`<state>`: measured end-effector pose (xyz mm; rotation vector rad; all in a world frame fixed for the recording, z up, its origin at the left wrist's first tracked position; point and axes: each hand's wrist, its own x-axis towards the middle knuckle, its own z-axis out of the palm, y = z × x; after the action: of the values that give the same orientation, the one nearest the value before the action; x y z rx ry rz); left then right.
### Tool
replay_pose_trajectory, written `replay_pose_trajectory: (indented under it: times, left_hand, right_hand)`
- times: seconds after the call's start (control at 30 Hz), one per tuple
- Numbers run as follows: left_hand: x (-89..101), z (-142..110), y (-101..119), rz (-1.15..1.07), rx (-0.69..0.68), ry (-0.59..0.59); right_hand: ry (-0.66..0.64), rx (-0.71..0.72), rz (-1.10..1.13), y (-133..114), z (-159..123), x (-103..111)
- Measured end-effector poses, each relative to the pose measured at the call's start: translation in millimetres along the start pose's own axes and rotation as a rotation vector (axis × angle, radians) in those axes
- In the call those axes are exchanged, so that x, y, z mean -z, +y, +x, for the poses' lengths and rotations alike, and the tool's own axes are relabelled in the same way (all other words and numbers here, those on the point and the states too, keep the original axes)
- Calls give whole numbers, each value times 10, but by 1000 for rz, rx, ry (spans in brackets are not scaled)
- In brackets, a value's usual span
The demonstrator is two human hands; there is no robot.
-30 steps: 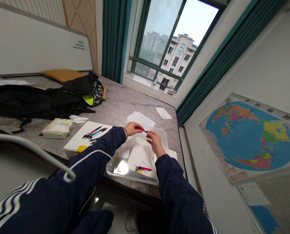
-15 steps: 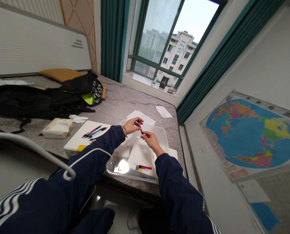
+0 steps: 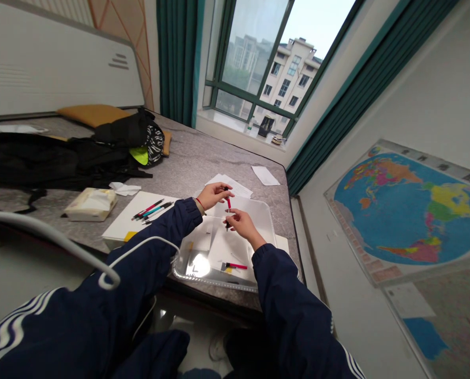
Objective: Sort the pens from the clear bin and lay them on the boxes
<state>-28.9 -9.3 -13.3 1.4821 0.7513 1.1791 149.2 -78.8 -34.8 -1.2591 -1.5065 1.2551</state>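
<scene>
Over the clear plastic tray [image 3: 270, 217], my left hand [image 3: 212, 196] pinches a red pen barrel [image 3: 229, 202] with a dark upper end. My right hand [image 3: 243, 225] is closed just below it on a black pen tip piece [image 3: 227, 226]. A thin pale length, like a refill, shows between the two parts; its exact join is too small to make out. Inside the tray, a red pen piece [image 3: 237, 266] lies near the front, beside small grey and yellow bits. White sheets or cards also show in the tray.
Several pens [image 3: 151, 209] lie on a white box [image 3: 116, 218] at the left. Beyond it are a tissue pack [image 3: 90, 205] and a black bag [image 3: 57, 160]. Papers [image 3: 241, 189] lie behind the tray. A white cable [image 3: 61, 237] crosses near my left arm.
The red barrel and the black tip piece have come apart, exposing a thin pale length between them. My right hand has shifted slightly down from my left.
</scene>
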Motion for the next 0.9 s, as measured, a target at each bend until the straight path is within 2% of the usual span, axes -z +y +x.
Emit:
replay_pose_trajectory:
  times: [0.23,0.33,0.4,0.5,0.57,0.6,0.67,0.77,0.9]
  left_hand:
    - [16,46,25,-70,11,207]
    - [3,41,9,-57,51,229]
    - [-19,14,-36,47,107,124]
    - [-50,-47,-140,291,195,-201]
    - [-59,-83,-210,465,173,-382]
    - [-60,-95,-239,541,150,-426]
    - [-61,-109,-282,656,125,-428]
    - [-74,-124,-314,777,157,-385]
    - [-105,-159,-326,926,96,-468]
  right_hand:
    - [18,-34,-8,90,6,18]
    - [83,-50,-21,99,22,25]
    - [158,-28,12,76,40,37]
    - [288,23,84,22,65,69]
    - [325,42,103,-10,72,85]
    - [316,46,107,-21,71,88]
    - [263,59,106,-32,65,82]
    - [182,85,62,-21,57,54]
    - [119,96,-114,6,59,27]
